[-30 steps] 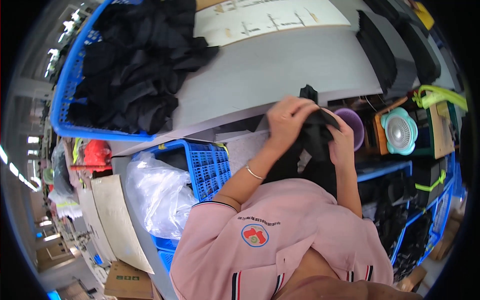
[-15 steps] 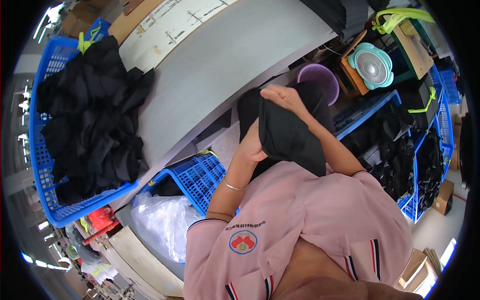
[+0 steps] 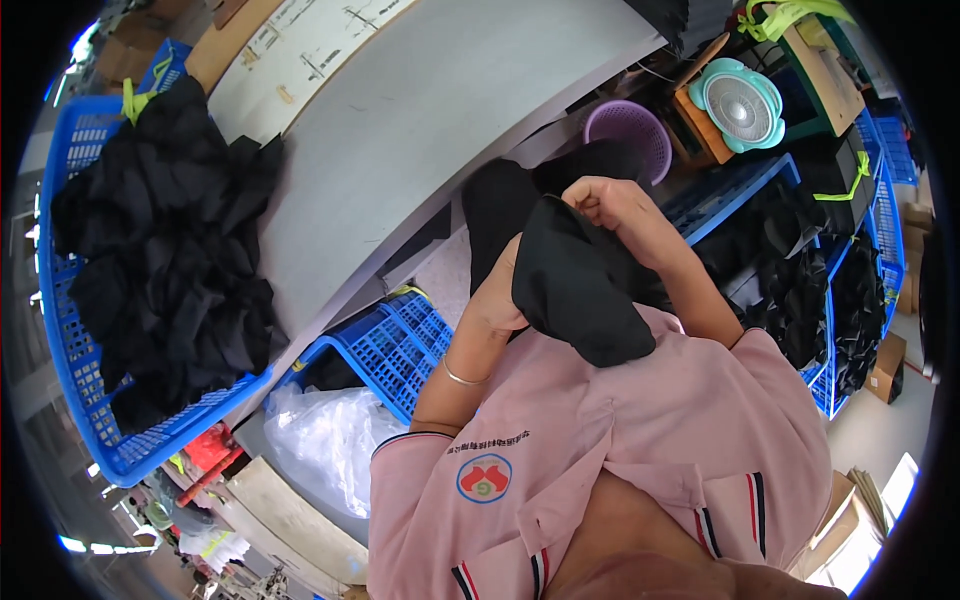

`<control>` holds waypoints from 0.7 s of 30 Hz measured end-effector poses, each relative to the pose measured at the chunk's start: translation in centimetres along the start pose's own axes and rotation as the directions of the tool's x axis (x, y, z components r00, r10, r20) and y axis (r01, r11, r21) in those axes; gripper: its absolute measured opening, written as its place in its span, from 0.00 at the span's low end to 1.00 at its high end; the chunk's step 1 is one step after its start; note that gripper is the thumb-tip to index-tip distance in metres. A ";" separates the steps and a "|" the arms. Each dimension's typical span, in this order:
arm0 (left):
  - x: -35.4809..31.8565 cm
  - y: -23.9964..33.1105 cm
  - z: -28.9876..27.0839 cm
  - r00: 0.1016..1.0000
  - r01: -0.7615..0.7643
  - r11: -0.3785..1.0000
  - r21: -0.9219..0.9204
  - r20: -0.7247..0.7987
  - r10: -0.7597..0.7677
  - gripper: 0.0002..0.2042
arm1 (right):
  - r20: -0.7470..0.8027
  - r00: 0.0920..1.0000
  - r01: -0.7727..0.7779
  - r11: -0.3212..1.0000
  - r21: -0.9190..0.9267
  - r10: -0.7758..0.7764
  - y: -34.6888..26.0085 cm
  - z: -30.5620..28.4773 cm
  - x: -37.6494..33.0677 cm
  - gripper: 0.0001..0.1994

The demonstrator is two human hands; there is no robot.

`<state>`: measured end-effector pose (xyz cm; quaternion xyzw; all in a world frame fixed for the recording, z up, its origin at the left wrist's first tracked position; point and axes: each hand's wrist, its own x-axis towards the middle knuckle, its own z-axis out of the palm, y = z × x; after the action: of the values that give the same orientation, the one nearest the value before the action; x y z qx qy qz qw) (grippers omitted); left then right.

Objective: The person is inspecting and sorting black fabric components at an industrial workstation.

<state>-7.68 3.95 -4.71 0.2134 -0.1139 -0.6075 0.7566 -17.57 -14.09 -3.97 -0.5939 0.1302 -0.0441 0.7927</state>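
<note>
Shirt writing: a short row of dark lettering [image 3: 490, 441] on my pink shirt [image 3: 720, 400], just above a round badge [image 3: 484, 478] with a blue rim, red shapes and a green mark.
Board marks: dark line marks on the white board [image 3: 300, 60], far side of the tabletop [image 3: 420, 110].
Black cloth piece [image 3: 580, 285]: held up between my hands, off the tabletop; its near end hangs over my shirt front.
Left hand [image 3: 498, 298]: grasping the cloth at its left edge; fingers hidden behind the fabric, so finger positions cannot be told.
Right hand [image 3: 610, 205]: fingers curled, pinching the cloth's far edge.
Left basket [image 3: 125, 465]: blue, heaped with black fabric [image 3: 180, 250].
Right, far: purple bin [image 3: 640, 125] near the turquoise fan [image 3: 742, 105].
Left, near: clear plastic bag [image 3: 325, 450] beside a second blue basket [image 3: 395, 360].
</note>
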 end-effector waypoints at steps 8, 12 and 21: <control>-1.2 -1.4 -1.1 1.000 0.024 1.000 0.019 0.007 -0.024 0.21 | -0.065 0.971 0.110 0.674 -0.731 -0.229 -1.6 3.4 -1.1 0.08; -2.7 -2.5 -1.9 0.978 0.132 0.985 0.114 0.147 -0.148 0.23 | -0.008 0.973 0.172 0.743 -0.647 -0.232 2.7 4.4 -0.2 0.10; 1.0 -2.5 1.2 0.863 -0.067 0.868 0.493 0.465 -0.197 0.20 | 0.366 0.931 0.192 0.849 -0.492 0.001 6.4 7.6 1.8 0.13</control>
<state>-10.19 2.35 -4.91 0.2381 -0.4495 -0.6183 0.5992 -14.46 -5.60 -8.33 -0.7895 -0.0370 0.0597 0.6097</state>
